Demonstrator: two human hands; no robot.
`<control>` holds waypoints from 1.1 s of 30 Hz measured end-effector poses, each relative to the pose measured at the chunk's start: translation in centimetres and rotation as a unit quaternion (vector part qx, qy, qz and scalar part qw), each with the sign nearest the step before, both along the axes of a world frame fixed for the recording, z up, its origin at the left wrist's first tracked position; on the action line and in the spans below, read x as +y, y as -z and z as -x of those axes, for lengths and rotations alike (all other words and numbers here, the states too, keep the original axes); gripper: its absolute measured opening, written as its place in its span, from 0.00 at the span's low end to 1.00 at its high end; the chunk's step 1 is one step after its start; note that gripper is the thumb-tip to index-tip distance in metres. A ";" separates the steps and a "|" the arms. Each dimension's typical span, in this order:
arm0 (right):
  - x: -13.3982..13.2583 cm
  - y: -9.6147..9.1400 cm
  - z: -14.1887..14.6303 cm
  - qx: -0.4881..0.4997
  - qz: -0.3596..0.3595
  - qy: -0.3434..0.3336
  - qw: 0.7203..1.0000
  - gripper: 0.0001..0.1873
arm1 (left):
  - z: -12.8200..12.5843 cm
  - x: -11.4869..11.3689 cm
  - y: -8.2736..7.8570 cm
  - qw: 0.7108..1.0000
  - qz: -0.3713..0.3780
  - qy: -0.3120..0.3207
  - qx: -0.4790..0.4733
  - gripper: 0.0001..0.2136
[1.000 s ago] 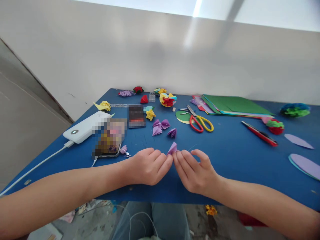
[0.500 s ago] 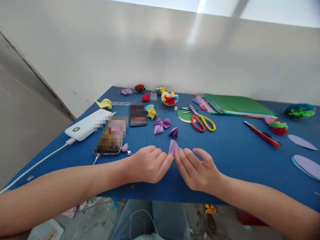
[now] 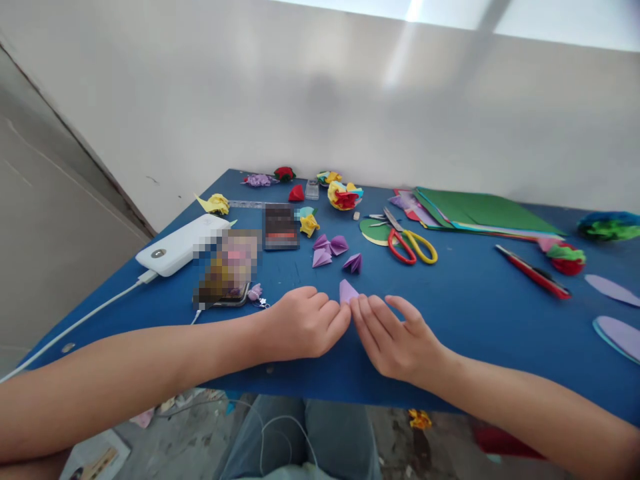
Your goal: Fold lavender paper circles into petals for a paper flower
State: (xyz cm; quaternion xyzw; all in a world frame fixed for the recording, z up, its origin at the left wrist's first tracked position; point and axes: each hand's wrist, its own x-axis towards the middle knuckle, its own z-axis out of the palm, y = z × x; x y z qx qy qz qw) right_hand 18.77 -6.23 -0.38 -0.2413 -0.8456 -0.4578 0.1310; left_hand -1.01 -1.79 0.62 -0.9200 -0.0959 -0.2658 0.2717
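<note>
A small folded purple paper piece (image 3: pixel 347 291) lies on the blue table (image 3: pixel 470 300) near its front edge. My left hand (image 3: pixel 305 323) and my right hand (image 3: pixel 395 340) meet at it, their fingertips pinching and pressing its near edge. Both hands rest low on the table. Three similar folded purple pieces (image 3: pixel 333 251) lie just beyond, apart from my hands.
Red and yellow scissors (image 3: pixel 410 244), a red utility knife (image 3: pixel 533 271), a stack of coloured paper sheets (image 3: pixel 475 210) and paper flowers (image 3: pixel 344 195) lie farther back. A white power bank (image 3: pixel 183 243) with a cable, and a phone (image 3: pixel 227 267), sit at the left. Purple cut-outs (image 3: pixel 620 331) lie at the right.
The purple piece has gone from standing up between my fingertips to lying flatter on the table. My hands stay joined at it; the camera has shifted slightly.
</note>
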 end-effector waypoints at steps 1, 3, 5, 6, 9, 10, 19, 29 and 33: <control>0.0 0.0 0.0 0.000 0.001 0.001 1.000 0.12 | 0.0 0.0 0.0 1.000 0.017 -0.006 -0.006 0.06; 0.1 -0.1 0.0 0.002 0.005 0.011 1.000 0.12 | 0.0 0.0 0.0 0.994 0.088 -0.042 -0.045 0.07; 0.2 -0.1 -0.1 0.007 0.004 0.018 1.000 0.12 | -0.1 0.0 -0.2 0.966 0.211 -0.113 -0.100 0.09; 0.2 -0.2 -0.1 0.009 0.004 0.017 1.000 0.12 | -0.1 0.1 -0.3 0.941 0.282 -0.147 -0.119 0.10; 0.1 -0.2 -0.2 0.010 0.009 -0.009 1.000 0.12 | -0.2 0.6 -0.4 0.880 0.441 -0.143 -0.103 0.13; 0.1 -0.2 -0.3 0.007 0.014 -0.020 1.000 0.12 | -0.3 0.7 -0.4 0.874 0.462 -0.121 -0.091 0.14; 2.0 -0.6 -0.7 0.116 0.100 -0.023 0.988 0.12 | -0.5 1.4 0.0 0.750 0.634 -0.079 -0.170 0.13; 6.0 -0.1 -3.6 0.167 0.099 0.036 0.980 0.07 | 0.3 2.0 -0.1 0.836 0.480 -0.178 -0.196 0.14; 7.3 0.0 -4.6 0.194 0.045 0.108 0.974 0.08 | 0.4 1.3 0.3 0.955 0.232 -0.172 -0.068 0.11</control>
